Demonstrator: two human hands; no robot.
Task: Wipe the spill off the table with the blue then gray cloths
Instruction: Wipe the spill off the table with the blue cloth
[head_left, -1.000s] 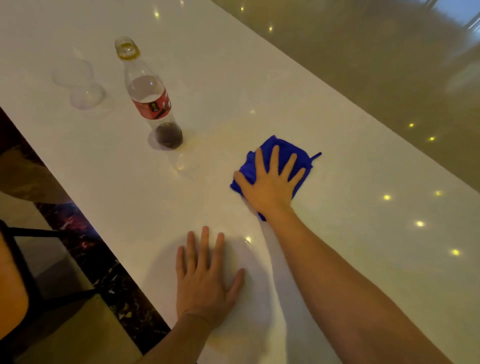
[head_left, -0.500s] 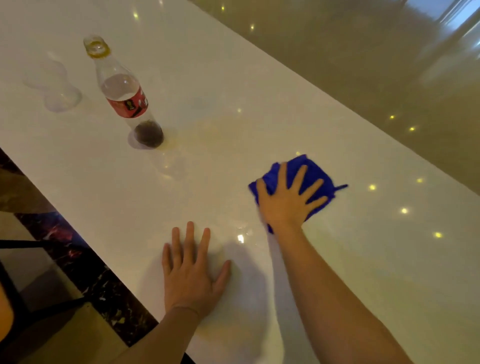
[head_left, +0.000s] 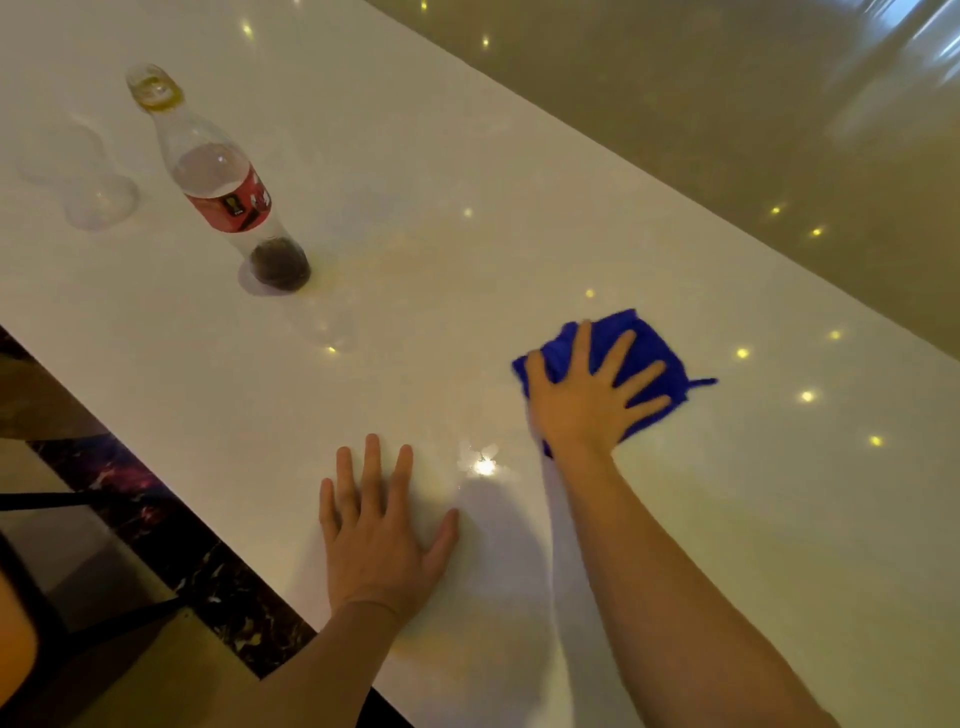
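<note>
head view: your right hand (head_left: 587, 400) lies flat on the blue cloth (head_left: 644, 353), fingers spread wide apart and pressing it down onto the white table (head_left: 519, 218), not curled around it. the cloth sits bunched under your palm, towards the far edge of the table, with a thin loop sticking out at its right side. your left hand (head_left: 379, 540) rests palm down on bare tabletop near the close edge, fingers slightly apart and the thumb stretched out to the right, holding nothing. between your two hands a small wet patch (head_left: 480, 462) glints under the light. farther left stands a plastic bottle (head_left: 218, 182) with a red label, upright, open at the top, a little dark liquid at its bottom. just beyond it, to the left, is a clear glass (head_left: 88, 182), too faint to say how it stands. a gray cloth does not show here.
</note>
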